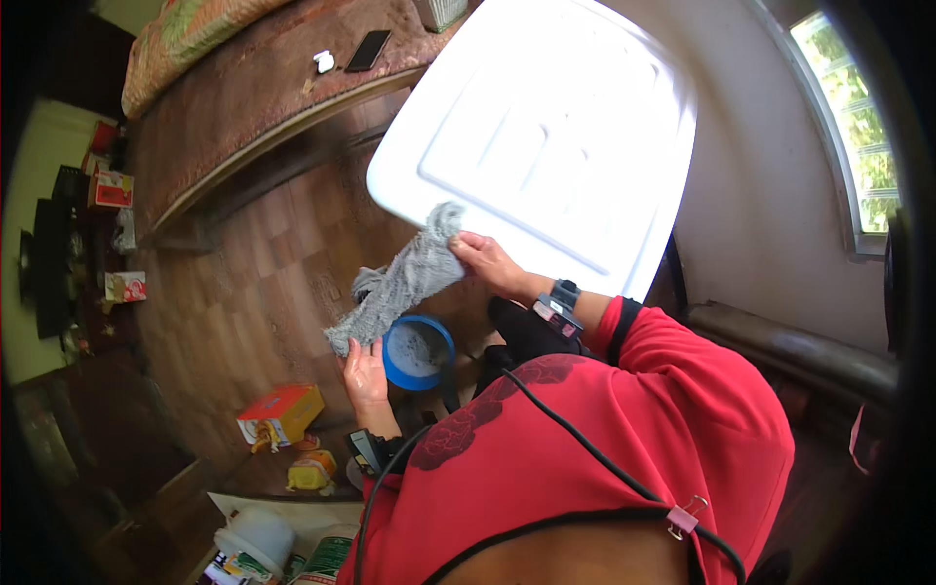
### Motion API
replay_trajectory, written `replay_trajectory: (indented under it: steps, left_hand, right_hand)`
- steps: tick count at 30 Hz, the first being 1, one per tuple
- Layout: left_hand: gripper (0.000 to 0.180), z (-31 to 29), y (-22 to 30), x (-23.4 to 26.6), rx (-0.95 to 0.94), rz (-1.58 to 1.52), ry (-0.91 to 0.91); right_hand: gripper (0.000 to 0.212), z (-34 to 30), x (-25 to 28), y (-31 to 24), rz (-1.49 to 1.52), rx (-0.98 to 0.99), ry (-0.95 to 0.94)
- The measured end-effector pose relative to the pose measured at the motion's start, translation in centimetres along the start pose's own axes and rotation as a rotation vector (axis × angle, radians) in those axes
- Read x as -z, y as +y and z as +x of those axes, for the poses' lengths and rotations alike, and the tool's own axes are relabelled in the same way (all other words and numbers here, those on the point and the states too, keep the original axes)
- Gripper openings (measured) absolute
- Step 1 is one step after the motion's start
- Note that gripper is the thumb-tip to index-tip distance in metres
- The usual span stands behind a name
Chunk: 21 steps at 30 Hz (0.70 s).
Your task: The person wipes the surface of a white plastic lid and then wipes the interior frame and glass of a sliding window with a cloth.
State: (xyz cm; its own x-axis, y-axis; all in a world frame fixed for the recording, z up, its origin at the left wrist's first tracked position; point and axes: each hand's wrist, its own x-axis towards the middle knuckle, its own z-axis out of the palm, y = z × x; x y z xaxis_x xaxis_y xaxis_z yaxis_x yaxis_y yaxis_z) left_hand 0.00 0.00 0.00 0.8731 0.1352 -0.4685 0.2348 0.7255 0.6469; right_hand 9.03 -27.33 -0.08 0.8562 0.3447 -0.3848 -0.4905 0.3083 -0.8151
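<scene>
A grey, fluffy cleaning cloth [405, 283] is stretched slantwise between my two hands. My right hand [487, 261] pinches it near its upper end, next to the edge of a white plastic tabletop [575, 229]. The lower end is held by my left hand [366, 375], its fingertips partly behind the fabric. A loose fold sticks out at the cloth's left side. Just below the cloth is a blue bucket [448, 336] with greyish, foamy liquid in it. Both wrists wear dark straps with small devices.
At the upper left, a bed-like platform [234, 146] bears a black phone [370, 51] and a small white case [324, 61]. A red and yellow box [283, 414] and a yellow packet [312, 471] lie on the wooden floor. A black cable [585, 458] crosses my red shirt.
</scene>
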Motion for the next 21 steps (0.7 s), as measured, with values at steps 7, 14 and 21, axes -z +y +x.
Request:
replay_trajectory:
  steps: [7, 14, 21]
  left_hand:
    - [0.029, 7.2, -0.6, -11.6, 0.068, 0.136, 0.022]
    - [0.057, 11.4, 2.3, -20.8, 0.401, 1.386, -0.309]
    - [0.067, 14.9, -3.0, -27.5, 0.083, 1.105, -0.911]
  right_hand:
    - [0.034, 0.0, 7.2, -8.3, 0.097, 0.204, 0.156]
    - [0.044, -0.9, 10.0, -19.5, 0.032, 0.326, -0.041]
    - [0.043, 0.7, 6.0, -20.8, 0.116, 0.155, -0.409]
